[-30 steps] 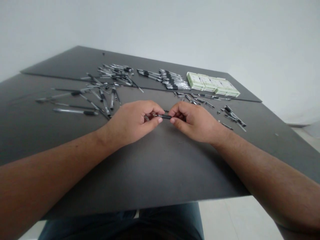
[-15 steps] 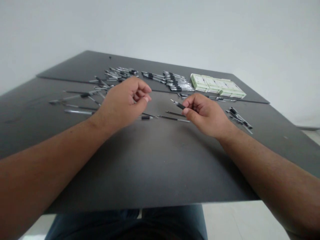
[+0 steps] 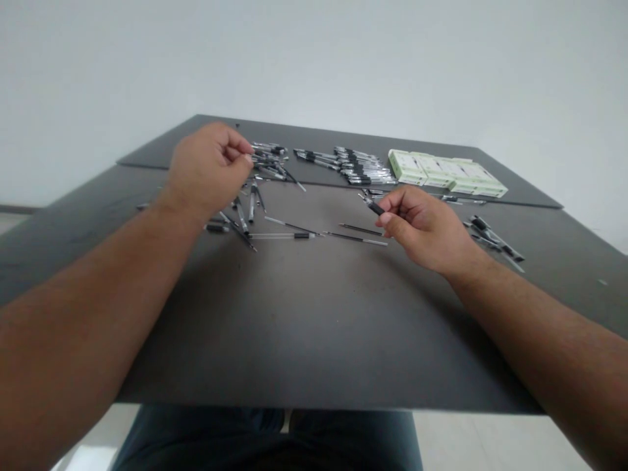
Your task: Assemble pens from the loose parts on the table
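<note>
My right hand [image 3: 419, 226] pinches a pen [image 3: 375, 208] by its black grip, between thumb and forefinger. The pen's tip points up and left, and its rear end is hidden in the hand. To the left, my left hand [image 3: 209, 163] hovers at the near side of a loose pile of clear-barrelled pens [image 3: 269, 157]. Its thumb and forefinger nearly meet; whether anything small lies between them is not visible. Below the right hand's fingertips are two thin ink refills [image 3: 356, 238]. A clear pen barrel with a black grip [image 3: 301, 235] rests left of them.
Neat rows of pens [image 3: 366, 167] lie at the back of the dark table [image 3: 294, 327], beside green-white boxes [image 3: 446, 171]. Several pen parts [image 3: 493, 237] are at the right. Scattered pens and refills [image 3: 240, 216] lie partly behind my left forearm.
My left hand has moved left and away from me, to the pen pile, and its fingertips have come closer together. The right hand still holds the pen; the view has shifted slightly.
</note>
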`<state>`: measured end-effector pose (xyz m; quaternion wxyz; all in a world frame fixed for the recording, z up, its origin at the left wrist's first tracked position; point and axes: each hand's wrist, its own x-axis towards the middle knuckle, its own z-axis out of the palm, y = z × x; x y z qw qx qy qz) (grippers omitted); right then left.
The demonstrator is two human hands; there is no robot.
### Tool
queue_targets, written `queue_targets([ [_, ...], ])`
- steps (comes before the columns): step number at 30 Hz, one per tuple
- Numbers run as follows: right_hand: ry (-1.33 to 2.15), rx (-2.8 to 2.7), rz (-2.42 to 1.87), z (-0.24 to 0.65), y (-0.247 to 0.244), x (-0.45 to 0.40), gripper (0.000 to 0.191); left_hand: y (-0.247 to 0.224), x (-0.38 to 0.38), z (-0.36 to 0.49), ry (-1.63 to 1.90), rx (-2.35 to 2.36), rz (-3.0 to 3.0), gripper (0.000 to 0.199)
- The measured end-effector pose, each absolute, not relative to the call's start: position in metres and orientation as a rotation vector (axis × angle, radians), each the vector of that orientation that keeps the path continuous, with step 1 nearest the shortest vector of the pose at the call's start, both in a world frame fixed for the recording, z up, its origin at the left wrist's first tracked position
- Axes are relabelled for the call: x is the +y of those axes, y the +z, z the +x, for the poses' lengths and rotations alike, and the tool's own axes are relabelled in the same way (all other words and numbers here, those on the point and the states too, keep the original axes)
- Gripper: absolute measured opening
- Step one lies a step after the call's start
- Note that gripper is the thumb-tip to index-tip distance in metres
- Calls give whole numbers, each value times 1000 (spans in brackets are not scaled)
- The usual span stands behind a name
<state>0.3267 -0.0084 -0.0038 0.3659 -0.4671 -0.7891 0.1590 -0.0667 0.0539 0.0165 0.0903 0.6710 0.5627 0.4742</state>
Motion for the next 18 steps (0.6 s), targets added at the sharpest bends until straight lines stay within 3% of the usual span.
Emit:
queue_targets([
  [10,394,-2069,-1283,326,1,-11,16,-6,81,-69,913,1860,2191,5],
  [14,398,-2072,-1305,324,2,-13,17,-8,85,-71,596,1916,2380,32],
  [18,392,-2087,-1307,321,3,-14,17,-6,84,-68,287,1980,2491,38],
])
